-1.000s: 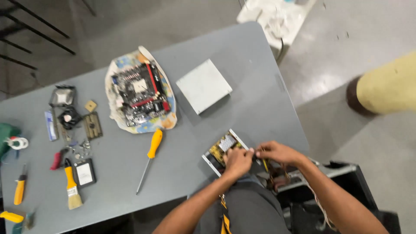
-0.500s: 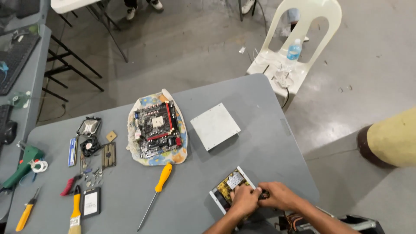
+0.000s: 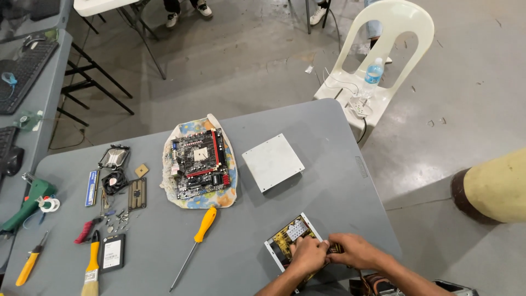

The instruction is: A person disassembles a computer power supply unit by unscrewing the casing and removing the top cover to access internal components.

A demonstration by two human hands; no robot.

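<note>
At the near edge of the grey table (image 3: 329,164), toward its right corner, sits an open metal power supply case (image 3: 287,244), and inside it shows a yellowish circuit board with a pale metal heat sink; the rest of its contents are hidden under the hands. Both hands are in there together. The left hand (image 3: 308,256) lies knuckles-up over the case's near side, fingers curled down and pressed together into the opening. The right hand (image 3: 355,251) comes in from the right, touching the left, fingers bent and closed round something small and dark at the case's right side; what exactly they pinch, I cannot tell. Both forearms rise from the bottom edge of the view, angled inward.

Just past the case, toward the table's middle, rests a flat grey metal cover (image 3: 273,162), lying apart from the case. Left of that, a motherboard (image 3: 198,163) sits on a patterned cloth (image 3: 223,193). A screwdriver with a yellow handle (image 3: 197,241) lies diagonally between the cloth and the near edge. Along the table's left end: a small fan (image 3: 114,181), a memory stick (image 3: 91,188), red-handled pliers (image 3: 87,230), a brush (image 3: 91,268), and a black drive (image 3: 113,252). Beyond the far right corner stands a white plastic chair (image 3: 383,60) carrying 1 water bottle (image 3: 372,74).
</note>
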